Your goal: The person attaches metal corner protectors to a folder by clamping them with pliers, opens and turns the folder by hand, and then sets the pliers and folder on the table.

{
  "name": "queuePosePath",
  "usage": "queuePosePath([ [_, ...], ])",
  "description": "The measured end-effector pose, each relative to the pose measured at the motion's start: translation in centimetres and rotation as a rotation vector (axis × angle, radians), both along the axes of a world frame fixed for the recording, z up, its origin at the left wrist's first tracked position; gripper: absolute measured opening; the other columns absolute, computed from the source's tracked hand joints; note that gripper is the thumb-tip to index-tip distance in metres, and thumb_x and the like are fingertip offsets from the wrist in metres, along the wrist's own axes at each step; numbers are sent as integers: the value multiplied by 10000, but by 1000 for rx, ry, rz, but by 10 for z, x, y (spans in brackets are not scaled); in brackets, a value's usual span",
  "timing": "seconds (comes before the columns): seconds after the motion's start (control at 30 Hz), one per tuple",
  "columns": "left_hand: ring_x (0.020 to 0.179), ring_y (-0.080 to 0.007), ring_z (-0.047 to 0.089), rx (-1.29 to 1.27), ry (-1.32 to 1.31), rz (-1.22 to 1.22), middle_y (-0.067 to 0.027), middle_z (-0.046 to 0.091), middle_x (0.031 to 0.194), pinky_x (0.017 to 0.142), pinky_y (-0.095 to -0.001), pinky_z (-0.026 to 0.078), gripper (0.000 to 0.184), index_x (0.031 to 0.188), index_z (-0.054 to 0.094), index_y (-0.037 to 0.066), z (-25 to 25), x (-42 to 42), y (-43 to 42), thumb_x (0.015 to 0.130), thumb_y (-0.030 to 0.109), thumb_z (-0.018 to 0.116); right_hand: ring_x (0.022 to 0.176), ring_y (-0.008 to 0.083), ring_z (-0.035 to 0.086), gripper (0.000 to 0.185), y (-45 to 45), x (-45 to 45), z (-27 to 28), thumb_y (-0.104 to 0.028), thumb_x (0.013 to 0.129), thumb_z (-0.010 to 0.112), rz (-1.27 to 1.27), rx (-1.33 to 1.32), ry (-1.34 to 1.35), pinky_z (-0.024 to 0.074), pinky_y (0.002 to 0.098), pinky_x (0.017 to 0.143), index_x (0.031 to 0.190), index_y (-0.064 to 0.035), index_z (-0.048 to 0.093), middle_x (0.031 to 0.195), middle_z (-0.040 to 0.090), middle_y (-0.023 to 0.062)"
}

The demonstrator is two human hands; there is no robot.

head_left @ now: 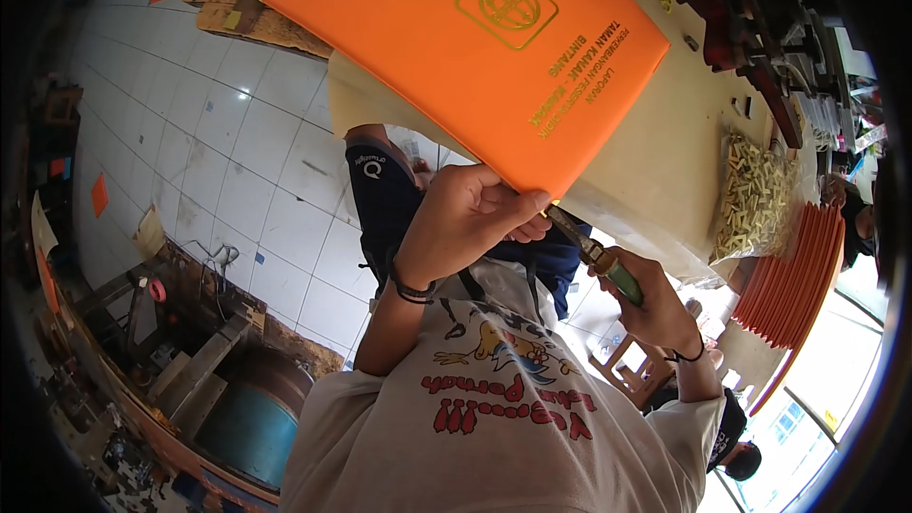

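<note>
Head view: left hand (456, 228) pinches one orange folder (475, 66) at its near corner. Right hand (657, 302) is clenched around one green-handled tool (622, 281), tip beside the left fingertips. Judged step: tool positioning; requires steady corner, aligned tip. Beyond right fingers: one bag (755, 199), one orange stack (790, 275); contents uncountable.

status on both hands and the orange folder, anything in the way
Left hand pinching orange folder at near corner; right hand gripping green-handled tool, tip at that corner; nothing visibly blocking.
</note>
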State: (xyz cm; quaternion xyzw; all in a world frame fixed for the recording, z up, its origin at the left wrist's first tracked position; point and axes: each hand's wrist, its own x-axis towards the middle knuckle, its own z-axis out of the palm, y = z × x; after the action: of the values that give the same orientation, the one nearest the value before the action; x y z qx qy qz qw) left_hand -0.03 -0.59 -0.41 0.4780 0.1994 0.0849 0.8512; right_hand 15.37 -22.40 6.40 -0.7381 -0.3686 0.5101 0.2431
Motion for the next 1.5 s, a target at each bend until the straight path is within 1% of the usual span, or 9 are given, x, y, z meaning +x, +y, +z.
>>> queuePosePath([
  [0.03, 734, -169, 727, -4, -3, 1, -144, 729, 817, 658, -268, 602, 230, 1005, 668, -50, 0, 0, 0, 947, 172, 670, 814, 173, 530, 480, -1, 0, -1, 205, 668, 403, -4, -24, 15, 445, 288, 744, 1074, 9, 567, 877, 573, 91],
  [0.13, 735, -169, 727, -10, 12, -5, -144, 730, 819, 660, -267, 602, 226, 1005, 667, -51, 1, 0, 0, 948, 168, 668, 987, 275, 631, 585, 0, 2, -1, 125, 673, 423, 16, 100, 68, 479, 330, 860, 1225, -9, 561, 1049, 638, 144],
  [0.23, 739, -168, 727, -5, 15, -14, -143, 730, 825, 666, -268, 604, 224, 1010, 668, -51, 4, 0, 1, 948, 164, 667, 1113, 256, 598, 661, -3, 3, 1, 146, 645, 415, -6, 105, 136, 437, 312, 960, 1277, 1, 545, 1161, 620, 136],
  [0.33, 739, -168, 728, -5, -1, -12, -143, 730, 828, 670, -270, 607, 217, 1010, 669, -51, 5, 0, 2, 948, 158, 666, 1123, 265, 599, 698, -3, 5, -2, 158, 626, 398, 33, 164, 83, 434, 329, 983, 1295, 8, 530, 1154, 627, 141],
  [0.43, 753, -235, 737, 5, 14, -18, -193, 723, 831, 668, -311, 626, 195, 1041, 647, -100, 4, 1, 2, 955, 75, 629, 1125, 267, 601, 727, -2, 9, 0, 159, 620, 382, 4, 99, 168, 439, 345, 990, 1319, 13, 512, 1171, 624, 152],
  [0.53, 738, -168, 728, -11, 6, -14, -143, 730, 826, 667, -272, 610, 218, 1010, 671, -51, 4, 0, 1, 946, 157, 667, 1089, 255, 610, 733, -3, 12, -3, 157, 621, 369, 38, 129, 178, 454, 348, 974, 1329, 22, 501, 1153, 639, 159],
  [0.73, 739, -166, 728, -20, 2, -19, -145, 729, 824, 673, -273, 613, 217, 1006, 666, -56, 2, 0, 2, 946, 153, 667, 1022, 232, 617, 711, -1, 11, 0, 157, 628, 359, 22, 63, 148, 480, 340, 919, 1310, 31, 515, 1055, 668, 139],
  [1.13, 743, -166, 727, -16, 5, -22, -144, 728, 827, 679, -276, 614, 219, 1012, 662, -57, 2, 0, 2, 946, 152, 667, 1017, 251, 642, 761, -6, 15, -2, 126, 645, 433, 69, 89, 128, 483, 335, 912, 1399, 26, 445, 1143, 671, 136],
  [1.5, 746, -169, 728, -32, 28, -18, -147, 728, 831, 680, -273, 612, 228, 1017, 662, -58, 1, 0, 1, 945, 158, 670, 1022, 252, 646, 779, -5, 17, -2, 120, 641, 446, 101, 101, 118, 481, 330, 908, 1415, 30, 427, 1141, 673, 136],
])
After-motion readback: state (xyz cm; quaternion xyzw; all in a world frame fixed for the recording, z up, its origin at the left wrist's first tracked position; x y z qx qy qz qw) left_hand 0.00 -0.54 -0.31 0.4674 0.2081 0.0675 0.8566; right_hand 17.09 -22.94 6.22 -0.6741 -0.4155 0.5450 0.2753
